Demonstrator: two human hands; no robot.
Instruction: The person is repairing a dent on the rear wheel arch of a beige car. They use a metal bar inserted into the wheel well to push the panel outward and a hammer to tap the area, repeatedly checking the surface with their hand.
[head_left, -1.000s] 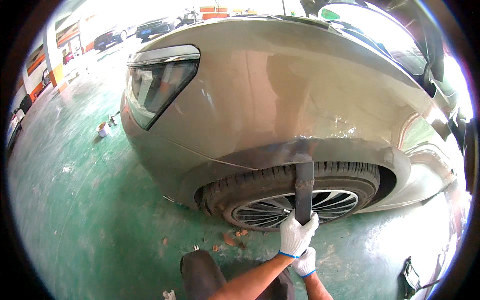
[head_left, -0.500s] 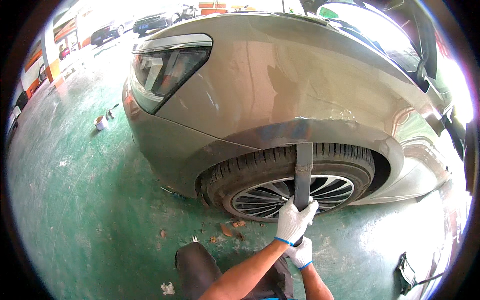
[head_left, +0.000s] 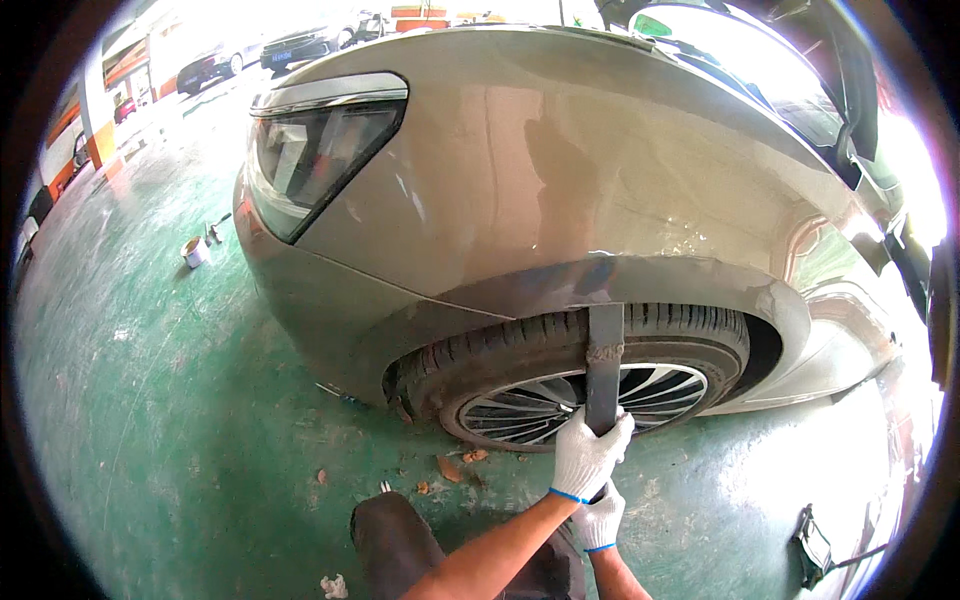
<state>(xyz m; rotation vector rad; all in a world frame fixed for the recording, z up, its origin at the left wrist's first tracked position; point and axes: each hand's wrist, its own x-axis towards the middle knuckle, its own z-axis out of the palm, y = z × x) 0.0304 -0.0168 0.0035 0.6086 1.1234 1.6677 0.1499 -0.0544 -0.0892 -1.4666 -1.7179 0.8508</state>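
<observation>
A flat dark metal bar (head_left: 604,375) stands nearly upright in front of the wheel. Its top end meets the lip of the wheel arch (head_left: 520,292) on a beige-brown car fender (head_left: 590,170); whether it reaches behind the lip is hidden. My left hand (head_left: 588,455), in a white knit glove with a blue cuff, wraps round the bar's lower part. Below it my right hand (head_left: 600,522), gloved alike, is closed round the bar's bottom end, mostly hidden by the left. Behind the bar sit the tyre (head_left: 480,335) and the spoked alloy rim (head_left: 660,390).
The headlight (head_left: 325,150) is at the fender's left. A white tub (head_left: 195,251) stands on the green floor (head_left: 170,420) at left. Dry leaves (head_left: 450,468) lie near the tyre, and a black framed object (head_left: 815,545) is at lower right. My knee (head_left: 390,540) is below.
The car has shifted slightly left and down in the picture. Both hands keep their hold on the bar, sitting a little lower in view, and the right forearm has drifted slightly left.
</observation>
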